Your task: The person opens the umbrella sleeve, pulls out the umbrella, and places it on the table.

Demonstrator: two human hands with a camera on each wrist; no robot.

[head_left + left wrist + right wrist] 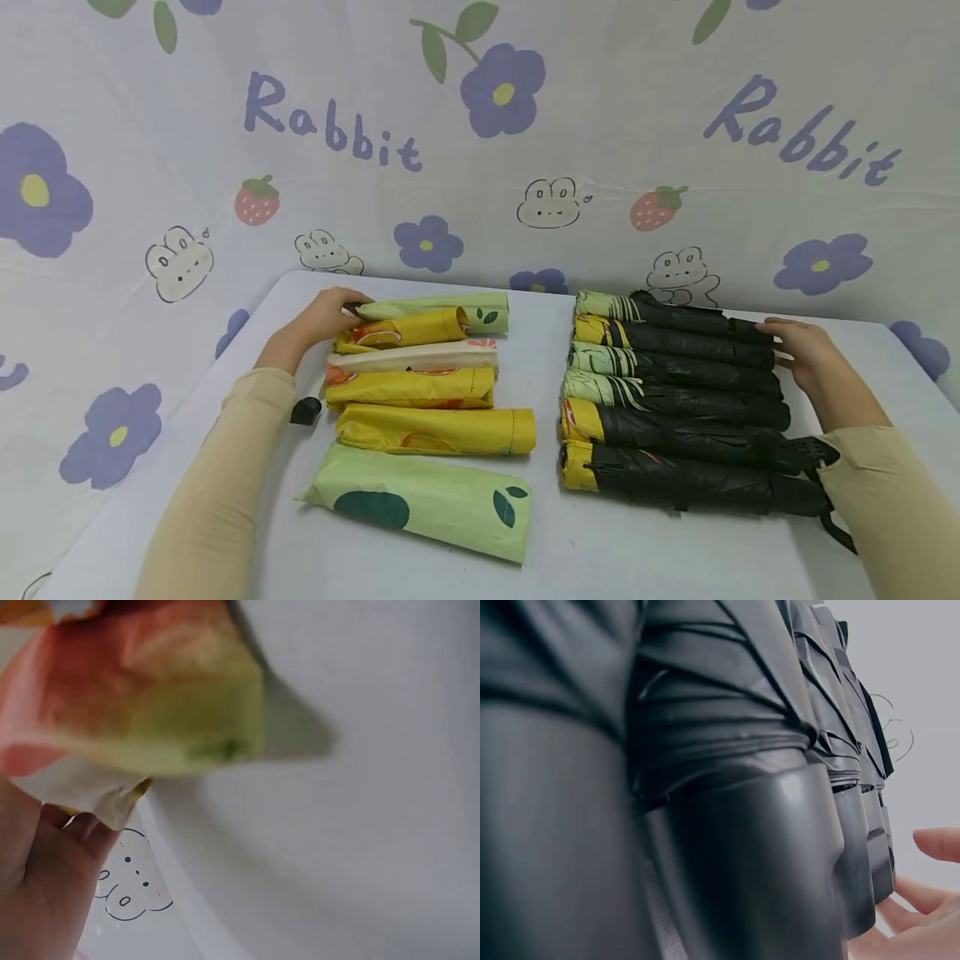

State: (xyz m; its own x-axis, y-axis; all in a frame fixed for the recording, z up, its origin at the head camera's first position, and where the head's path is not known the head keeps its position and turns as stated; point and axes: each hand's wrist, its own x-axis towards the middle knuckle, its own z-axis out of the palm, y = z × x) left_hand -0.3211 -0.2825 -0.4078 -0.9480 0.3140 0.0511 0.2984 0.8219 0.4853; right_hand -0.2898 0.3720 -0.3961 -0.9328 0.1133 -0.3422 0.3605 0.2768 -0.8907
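Observation:
My left hand (330, 315) is at the left end of the farthest pouch, a light green cloth umbrella cover (450, 308). Its fingertips meet that end, but whether they pinch it is hidden. In the left wrist view, the fingers (82, 832) reach behind a pale cover with a red and green print (157, 697). My right hand (802, 346) is at the handle ends of the far folded umbrellas (697, 342), thumb apart from the fingers. The right wrist view has its fingers (915, 919) beside the black handles (881, 862), curled round nothing.
Several yellow, cream and green covers (435, 429) lie in a column on the white table (637, 558). Several black folded umbrellas (697, 483) with green or yellow ends lie opposite. A small black object (306, 410) is by the left forearm. A printed curtain (600, 100) hangs behind.

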